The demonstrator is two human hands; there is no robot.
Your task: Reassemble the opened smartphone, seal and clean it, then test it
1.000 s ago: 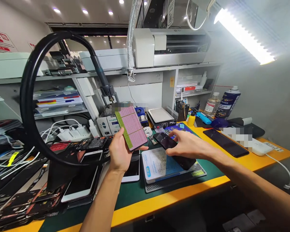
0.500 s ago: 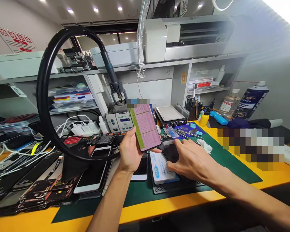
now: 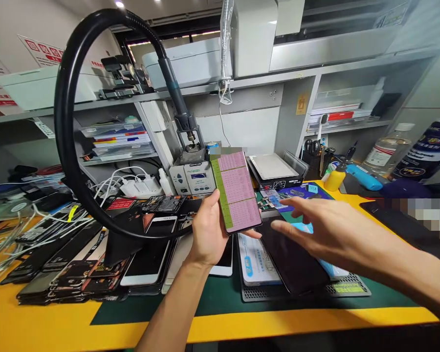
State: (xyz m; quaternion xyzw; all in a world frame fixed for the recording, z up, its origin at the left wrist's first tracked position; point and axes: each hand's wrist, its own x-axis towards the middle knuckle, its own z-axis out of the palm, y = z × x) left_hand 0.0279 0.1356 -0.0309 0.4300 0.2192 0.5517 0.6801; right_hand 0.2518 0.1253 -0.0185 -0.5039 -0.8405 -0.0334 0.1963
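In the head view my left hand (image 3: 209, 230) is closed around a smartphone (image 3: 238, 193), held upright and tilted. Its lit screen displays a pink table with a green column on the left. My right hand (image 3: 315, 225) hovers to the right of that phone, fingers stretched and apart, with nothing in them. Below it a dark, glossy tablet-like panel (image 3: 291, 259) lies slanted over a white and blue box (image 3: 254, 261). Both rest on a black perforated tray (image 3: 260, 294). A gap seems to separate my right fingertips from the panel.
Stacked phones and parts (image 3: 69, 274) crowd the left, with a white phone (image 3: 152, 254) beside them. A thick black hose (image 3: 64, 122) arches over these. Behind stand a rework station (image 3: 194, 178) and a hot plate (image 3: 275, 168). A yellow bottle (image 3: 335, 177) is at right.
The view has shifted, and surroundings look closer. My right hand has lifted away to the right, uncovering more of the dark panel. My left hand keeps holding the phone.
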